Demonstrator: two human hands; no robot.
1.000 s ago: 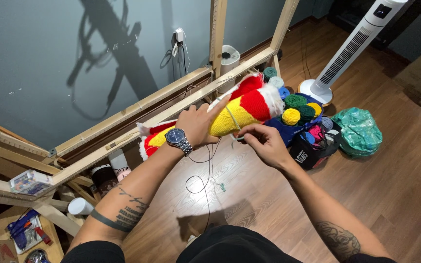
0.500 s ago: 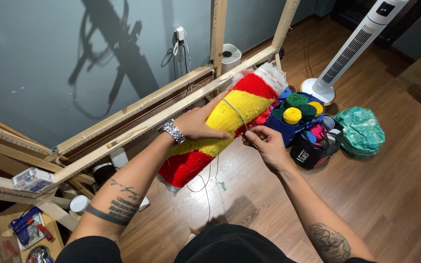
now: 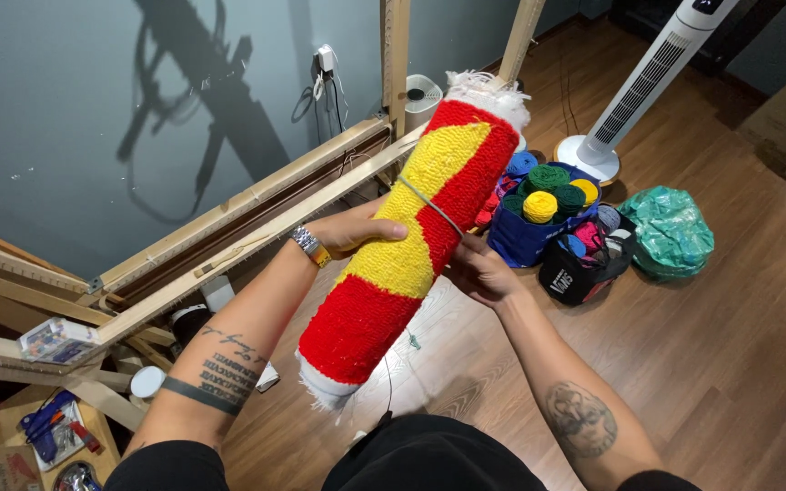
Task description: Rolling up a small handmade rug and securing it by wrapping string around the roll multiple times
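A rolled-up red and yellow tufted rug (image 3: 411,245) with white fringe at both ends is held up in front of me, tilted from lower left to upper right. My left hand (image 3: 352,232) grips its left side near the middle, thumb across the yellow part. My right hand (image 3: 479,273) holds it from the right underside. A thin pale string (image 3: 429,207) is wrapped around the roll's middle, and a loose end hangs down below the roll.
A wooden frame (image 3: 256,218) leans along the grey wall on the left. Blue and black bags of coloured yarn balls (image 3: 552,214) stand on the wooden floor, beside a green plastic bag (image 3: 670,232). A white tower fan (image 3: 634,91) stands behind them.
The rolled rug has been lifted off the frame area and raised towards me, tilting more upright. The string now sits tight around its middle.
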